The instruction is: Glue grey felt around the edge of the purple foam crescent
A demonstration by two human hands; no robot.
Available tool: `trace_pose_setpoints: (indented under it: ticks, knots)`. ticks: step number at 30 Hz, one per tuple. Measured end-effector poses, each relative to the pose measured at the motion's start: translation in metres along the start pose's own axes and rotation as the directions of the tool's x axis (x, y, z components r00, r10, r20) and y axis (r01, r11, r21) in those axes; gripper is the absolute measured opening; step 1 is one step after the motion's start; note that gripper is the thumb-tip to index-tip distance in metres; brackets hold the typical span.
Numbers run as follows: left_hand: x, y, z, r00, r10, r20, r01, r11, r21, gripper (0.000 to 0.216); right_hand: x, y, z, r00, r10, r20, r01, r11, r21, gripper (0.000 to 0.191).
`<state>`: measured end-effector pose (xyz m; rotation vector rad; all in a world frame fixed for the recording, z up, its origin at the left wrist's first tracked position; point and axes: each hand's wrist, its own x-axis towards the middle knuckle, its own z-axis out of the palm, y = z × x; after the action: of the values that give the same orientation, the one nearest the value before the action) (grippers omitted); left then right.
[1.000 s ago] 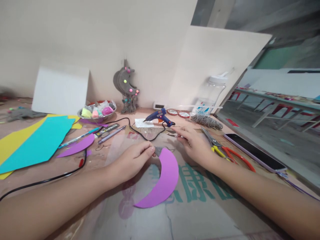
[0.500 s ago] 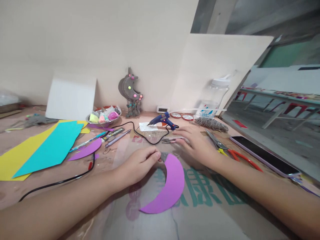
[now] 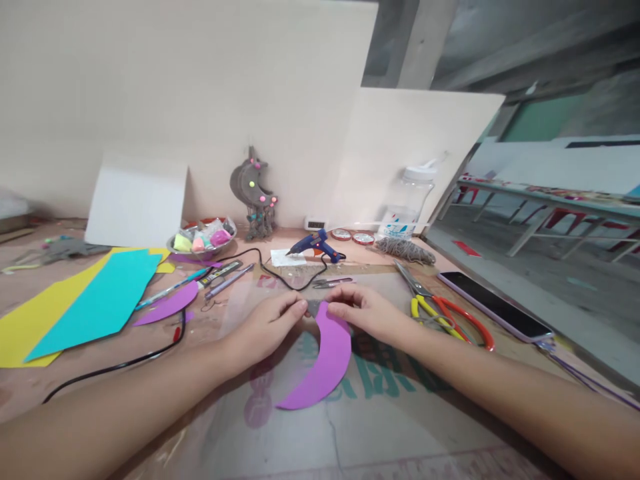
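Observation:
A purple foam crescent (image 3: 324,363) lies on a printed cardboard sheet (image 3: 400,413) in front of me. My left hand (image 3: 267,325) pinches the crescent's upper tip, where a small grey piece (image 3: 313,307) shows. My right hand (image 3: 365,313) has its fingertips closed on the same tip from the right side. Both hands meet at that point. A small pair of snips (image 3: 330,283) lies just beyond my fingers.
A blue glue gun (image 3: 316,245) with a black cord (image 3: 125,363) stands behind. Scissors (image 3: 411,280) and pliers (image 3: 450,319) lie right, beside a phone (image 3: 493,306). Teal sheet (image 3: 100,300), yellow sheet (image 3: 20,327), another purple crescent (image 3: 167,305), pens, a bowl (image 3: 203,239), a moon ornament (image 3: 253,187) and a bottle (image 3: 407,203).
My right hand has come back from near the snips to the crescent's upper tip, meeting my left hand there. The left hand kept its hold.

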<state>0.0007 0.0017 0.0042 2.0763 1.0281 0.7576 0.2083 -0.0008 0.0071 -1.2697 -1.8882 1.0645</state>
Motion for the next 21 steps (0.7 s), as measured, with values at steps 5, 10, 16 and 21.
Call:
trace_pose_setpoints:
  ticks: [5, 10, 16, 21]
  knots:
    - [0.0001, -0.0005, 0.0004, 1.000, -0.020, -0.009, 0.020, 1.000, 0.003, 0.025, 0.0012, 0.0089, 0.0036, 0.999, 0.049, 0.019, -0.050, 0.998, 0.033, 0.025]
    - [0.0005, -0.0019, 0.0009, 1.000, -0.027, -0.009, 0.027, 0.999, -0.036, 0.021, 0.0008, 0.0098, 0.0077, 0.997, 0.057, 0.045, -0.060, 0.996, 0.061, 0.024]
    - [0.0013, -0.0010, 0.0016, 0.999, -0.049, -0.014, 0.048, 0.998, -0.027, 0.022, -0.0007, 0.0060, 0.0074, 0.998, 0.015, 0.057, -0.022, 0.993, 0.118, 0.026]
    - [0.0017, -0.0002, 0.0017, 0.999, -0.043, 0.013, 0.043, 0.998, -0.040, 0.020, 0.0004, 0.0067, 0.0064, 0.998, 0.063, 0.016, -0.065, 0.979, 0.195, 0.029]
